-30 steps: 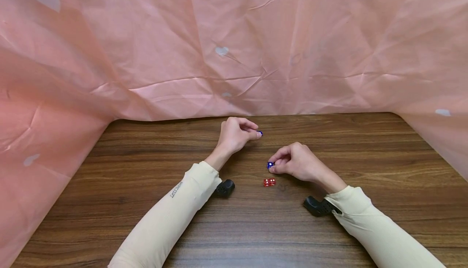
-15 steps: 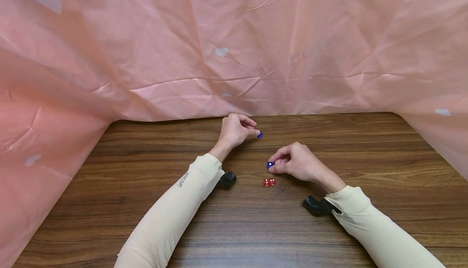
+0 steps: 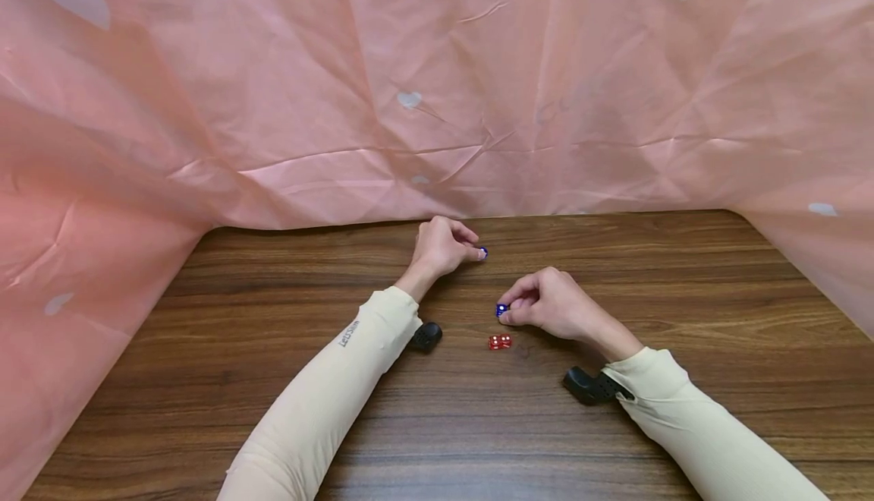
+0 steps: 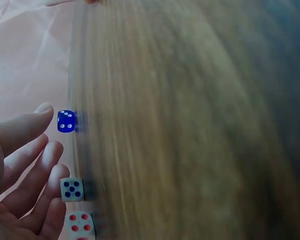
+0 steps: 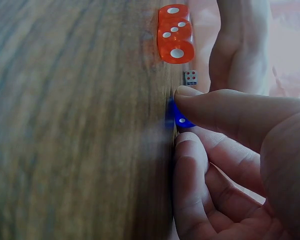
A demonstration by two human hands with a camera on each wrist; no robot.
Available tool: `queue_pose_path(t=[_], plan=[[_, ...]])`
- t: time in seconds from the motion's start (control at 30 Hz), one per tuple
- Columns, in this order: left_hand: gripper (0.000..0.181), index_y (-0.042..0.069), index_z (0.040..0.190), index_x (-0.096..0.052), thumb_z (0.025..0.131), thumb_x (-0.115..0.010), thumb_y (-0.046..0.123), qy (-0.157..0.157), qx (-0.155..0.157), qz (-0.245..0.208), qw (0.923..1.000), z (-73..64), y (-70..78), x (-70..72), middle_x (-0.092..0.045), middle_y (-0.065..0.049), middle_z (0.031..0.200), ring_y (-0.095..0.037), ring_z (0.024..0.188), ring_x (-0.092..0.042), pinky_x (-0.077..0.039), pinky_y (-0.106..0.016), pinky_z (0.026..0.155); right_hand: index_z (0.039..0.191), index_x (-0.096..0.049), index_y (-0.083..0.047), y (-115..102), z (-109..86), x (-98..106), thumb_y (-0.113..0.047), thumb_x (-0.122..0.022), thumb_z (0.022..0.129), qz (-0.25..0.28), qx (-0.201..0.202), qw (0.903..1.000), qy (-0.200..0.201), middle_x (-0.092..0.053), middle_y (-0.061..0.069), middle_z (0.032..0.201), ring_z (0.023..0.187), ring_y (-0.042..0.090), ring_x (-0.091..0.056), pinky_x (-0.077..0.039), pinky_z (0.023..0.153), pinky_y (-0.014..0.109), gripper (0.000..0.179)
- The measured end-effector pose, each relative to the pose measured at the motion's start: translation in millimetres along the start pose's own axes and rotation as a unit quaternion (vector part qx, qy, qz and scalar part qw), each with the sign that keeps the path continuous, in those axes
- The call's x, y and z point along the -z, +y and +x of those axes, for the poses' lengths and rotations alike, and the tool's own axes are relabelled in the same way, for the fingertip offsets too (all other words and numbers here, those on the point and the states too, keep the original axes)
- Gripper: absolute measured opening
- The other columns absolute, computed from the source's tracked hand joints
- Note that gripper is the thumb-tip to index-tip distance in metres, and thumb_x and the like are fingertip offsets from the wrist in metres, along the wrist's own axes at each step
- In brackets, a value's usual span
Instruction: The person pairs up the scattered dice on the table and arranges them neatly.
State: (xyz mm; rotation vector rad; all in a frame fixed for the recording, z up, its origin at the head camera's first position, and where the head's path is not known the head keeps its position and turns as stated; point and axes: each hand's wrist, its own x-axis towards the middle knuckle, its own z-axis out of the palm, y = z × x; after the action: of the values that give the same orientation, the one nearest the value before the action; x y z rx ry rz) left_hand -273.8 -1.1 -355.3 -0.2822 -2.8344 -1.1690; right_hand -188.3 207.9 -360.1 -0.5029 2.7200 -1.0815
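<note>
My left hand (image 3: 442, 247) is at the far side of the table, its thumb tip right beside a blue die (image 4: 66, 121) with white pips. In the left wrist view the fingers lie apart from the thumb, loosely bent. Near those fingers stand a white die with blue pips (image 4: 72, 190) and a white die with red pips (image 4: 81, 225), both hidden in the head view. My right hand (image 3: 554, 304) pinches another blue die (image 3: 501, 310) between thumb and index finger, low at the table. Just on the near side of it sit red dice (image 3: 500, 342) side by side.
The brown wooden table (image 3: 437, 410) ends at the back against a pink curtain (image 3: 437, 129) with pale hearts. Black wrist devices (image 3: 427, 337) stick out from both cream sleeves, low over the table.
My left forearm has shifted a little right and forward. The left fingers have drawn away from the far blue die, leaving the thumb beside it. The right hand stays on its die.
</note>
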Motion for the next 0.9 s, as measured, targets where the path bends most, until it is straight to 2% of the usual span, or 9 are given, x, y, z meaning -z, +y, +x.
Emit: queue_pose_path(t=[0.4,0.9], plan=[[0.022,0.024,0.093,-0.086,0.076,-0.097,0.032,-0.013,0.025,0.032,0.9991,1.9,2.0,-5.4,-0.084,0.006,0.096,-0.024,0.109,-0.075,-0.056,-0.038,0.097,0.096,-0.085,-0.014,0.1,-1.1,-1.7,-0.023,-0.088,0.085,0.003,0.001,1.0000,0.000,-0.077,-0.006,0.079,0.075,0.006,-0.066,-0.051,0.068,0.022,0.014],[0.020,0.023,0.092,-0.087,0.076,-0.097,0.030,-0.016,0.038,0.044,0.9982,1.8,6.9,-9.3,-0.084,0.002,0.102,-0.026,0.113,-0.074,-0.056,-0.040,0.098,0.095,-0.085,-0.015,0.8,-1.0,-2.0,-0.022,-0.088,0.085,0.004,0.005,1.0000,0.001,-0.076,-0.006,0.078,0.074,0.006,-0.065,-0.050,0.068,0.021,0.012]])
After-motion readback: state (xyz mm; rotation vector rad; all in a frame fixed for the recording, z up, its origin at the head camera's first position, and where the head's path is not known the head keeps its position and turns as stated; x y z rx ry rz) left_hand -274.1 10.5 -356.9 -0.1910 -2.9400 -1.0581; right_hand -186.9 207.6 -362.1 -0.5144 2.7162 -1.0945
